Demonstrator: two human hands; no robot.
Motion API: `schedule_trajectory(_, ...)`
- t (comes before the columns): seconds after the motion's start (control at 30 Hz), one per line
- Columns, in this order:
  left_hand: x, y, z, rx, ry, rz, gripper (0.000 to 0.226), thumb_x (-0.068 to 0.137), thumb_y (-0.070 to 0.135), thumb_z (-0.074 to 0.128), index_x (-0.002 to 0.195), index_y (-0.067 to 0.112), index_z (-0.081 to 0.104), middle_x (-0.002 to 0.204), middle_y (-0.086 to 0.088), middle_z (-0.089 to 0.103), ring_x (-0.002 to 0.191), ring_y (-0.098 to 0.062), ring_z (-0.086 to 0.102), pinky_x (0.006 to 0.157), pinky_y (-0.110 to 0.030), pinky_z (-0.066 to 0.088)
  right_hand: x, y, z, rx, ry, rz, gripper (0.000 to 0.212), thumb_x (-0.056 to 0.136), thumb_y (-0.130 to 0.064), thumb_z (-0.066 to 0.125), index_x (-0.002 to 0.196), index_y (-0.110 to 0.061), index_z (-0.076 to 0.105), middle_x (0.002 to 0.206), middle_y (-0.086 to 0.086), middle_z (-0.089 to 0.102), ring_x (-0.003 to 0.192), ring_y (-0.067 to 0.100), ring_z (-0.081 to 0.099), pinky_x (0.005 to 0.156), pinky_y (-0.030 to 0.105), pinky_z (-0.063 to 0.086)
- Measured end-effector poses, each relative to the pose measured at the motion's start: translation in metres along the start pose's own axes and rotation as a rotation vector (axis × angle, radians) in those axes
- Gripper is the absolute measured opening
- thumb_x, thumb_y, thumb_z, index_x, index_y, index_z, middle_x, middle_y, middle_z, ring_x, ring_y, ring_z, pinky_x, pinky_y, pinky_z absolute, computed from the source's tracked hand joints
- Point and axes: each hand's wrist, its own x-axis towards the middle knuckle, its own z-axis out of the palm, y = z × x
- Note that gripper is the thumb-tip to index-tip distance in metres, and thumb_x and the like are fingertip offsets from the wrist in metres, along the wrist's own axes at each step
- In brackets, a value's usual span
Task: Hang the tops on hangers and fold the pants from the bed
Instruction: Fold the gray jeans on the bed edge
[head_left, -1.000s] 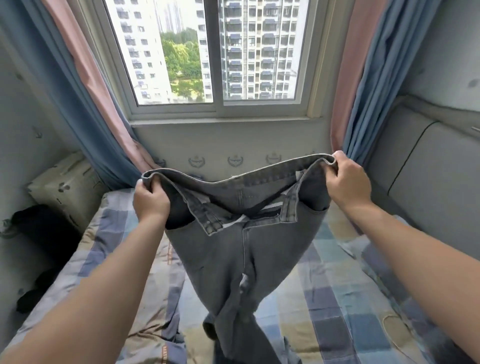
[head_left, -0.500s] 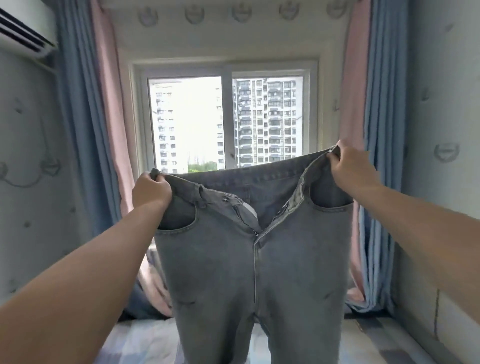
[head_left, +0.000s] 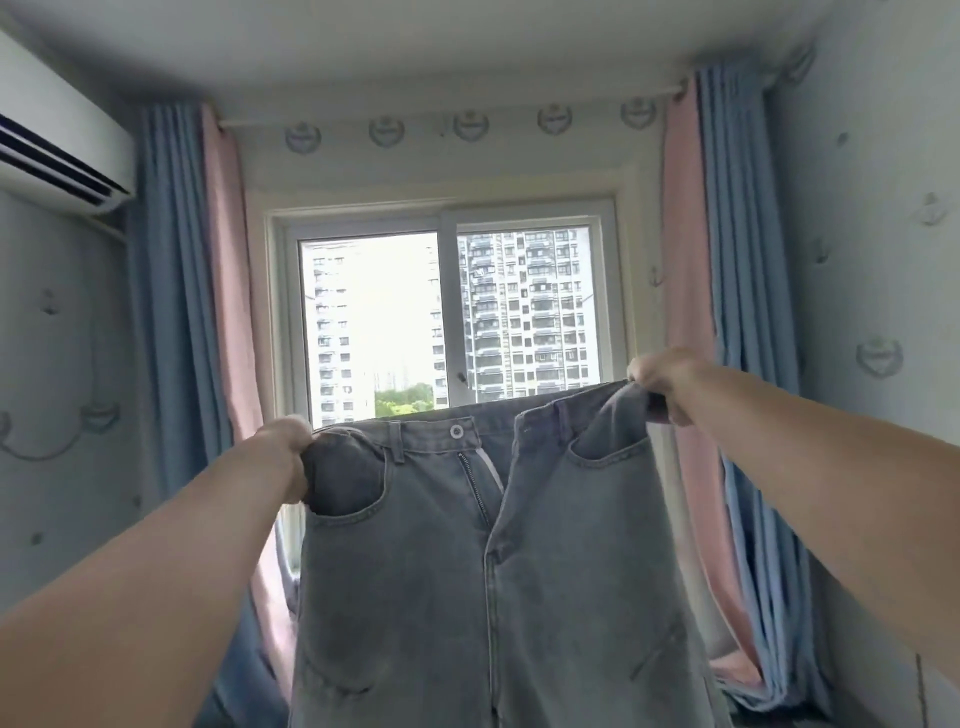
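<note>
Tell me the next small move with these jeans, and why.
Probably bring the left hand and right hand together, folding the grey denim jeans lengthwise, leg onto leg: each hand pinches one waistband corner, and the jeans hang spread flat, fly open.

Jeans (head_left: 498, 571) before window (head_left: 449, 322), between curtains (head_left: 176, 312).

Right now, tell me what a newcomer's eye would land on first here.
The grey jeans are held up in the middle, fly open, the left hand gripping one waistband corner and the right hand the other. Behind them is the bright window with tower blocks, flanked by pink and blue curtains.
</note>
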Motion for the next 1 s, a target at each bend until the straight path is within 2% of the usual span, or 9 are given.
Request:
schedule_trajectory(0.07,-0.011,0.005,0.008,-0.068,-0.007,0.016,0.041,0.105,0.015,0.03,0.088,-0.005,0.062,0.059,-0.01,0.063,0.056,-0.025,0.064,0.075,-0.039,0.056,-0.007,-0.008,0.006,0.205,-0.053,0.072,0.015,0.1,-0.006,0.046,0.095,0.0,0.059,0.089,0.014,0.068,0.083,0.026,0.069,0.093,0.038,0.057)
schedule_trajectory(0.2,-0.028,0.017,0.031,-0.15,-0.101,0.163,0.037,0.105,0.011,0.032,0.126,-0.002,0.06,0.11,-0.015,0.066,0.097,-0.029,0.064,0.091,-0.041,0.055,-0.024,-0.032,0.023,0.309,-0.16,-0.052,0.025,0.098,-0.008,0.046,0.108,0.009,0.062,0.106,0.025,0.068,0.085,0.032,0.073,0.088,0.052,0.058)
schedule_trajectory(0.37,-0.075,0.032,0.063,-0.183,-0.263,0.379,0.027,0.101,-0.001,0.038,0.091,0.002,0.064,0.075,-0.012,0.056,0.06,-0.021,0.05,0.036,-0.018,0.041,-0.051,-0.066,0.046,0.276,-0.19,-0.243,0.034,0.091,-0.015,0.067,0.119,0.004,0.063,0.117,0.024,0.068,0.105,0.039,0.068,0.094,0.057,0.055)
schedule_trajectory(0.5,-0.105,0.035,0.077,-0.239,-0.407,0.438,0.016,0.099,0.007,0.049,0.098,0.006,0.065,0.083,-0.009,0.062,0.073,-0.021,0.059,0.041,-0.021,0.044,-0.072,-0.088,0.057,0.196,-0.238,-0.293,0.035,0.097,-0.014,0.057,0.125,0.005,0.06,0.124,0.024,0.064,0.114,0.038,0.064,0.102,0.051,0.051)
schedule_trajectory(0.6,-0.113,0.032,0.078,-0.203,-0.491,0.526,0.013,0.094,0.004,0.053,0.095,0.012,0.063,0.08,-0.002,0.057,0.07,-0.015,0.053,0.052,-0.022,0.045,-0.086,-0.097,0.059,0.25,-0.278,-0.314,0.013,0.094,0.0,0.049,0.092,0.004,0.061,0.093,0.026,0.055,0.078,0.034,0.058,0.083,0.04,0.058)
schedule_trajectory(0.77,-0.117,0.018,0.071,-0.002,-0.544,0.663,0.069,0.06,0.011,0.071,0.127,0.014,0.055,0.113,-0.012,0.068,0.101,-0.031,0.068,0.083,-0.04,0.055,-0.105,-0.111,0.064,0.244,-0.309,-0.341,0.008,0.092,-0.005,0.056,0.094,-0.005,0.064,0.09,0.004,0.05,0.079,0.029,0.058,0.094,0.04,0.056)
schedule_trajectory(0.8,-0.119,0.014,0.07,0.026,-0.561,0.684,0.075,0.057,0.013,0.073,0.129,0.015,0.053,0.117,-0.013,0.067,0.107,-0.031,0.067,0.089,-0.042,0.055,-0.108,-0.114,0.066,0.227,-0.258,-0.353,0.018,0.089,-0.006,0.059,0.102,0.005,0.068,0.126,0.018,0.061,0.086,0.03,0.066,0.096,0.048,0.055)
schedule_trajectory(0.87,-0.118,0.007,0.072,0.085,-0.582,0.734,0.076,0.062,0.011,0.077,0.133,0.013,0.052,0.121,-0.011,0.067,0.112,-0.028,0.065,0.096,-0.044,0.053,-0.116,-0.118,0.072,0.188,-0.193,-0.37,0.031,0.086,-0.006,0.063,0.112,0.011,0.066,0.112,0.031,0.068,0.098,0.036,0.071,0.091,0.055,0.056)
schedule_trajectory(1.0,-0.113,0.002,0.062,0.061,-0.424,0.812,0.038,0.087,-0.009,0.058,0.124,0.0,0.057,0.098,-0.013,0.064,0.075,-0.019,0.059,0.06,-0.024,0.048,-0.129,-0.118,0.08,0.157,-0.229,-0.419,0.029,0.091,-0.011,0.066,0.113,0.008,0.066,0.11,0.024,0.071,0.092,0.032,0.071,0.09,0.045,0.059)
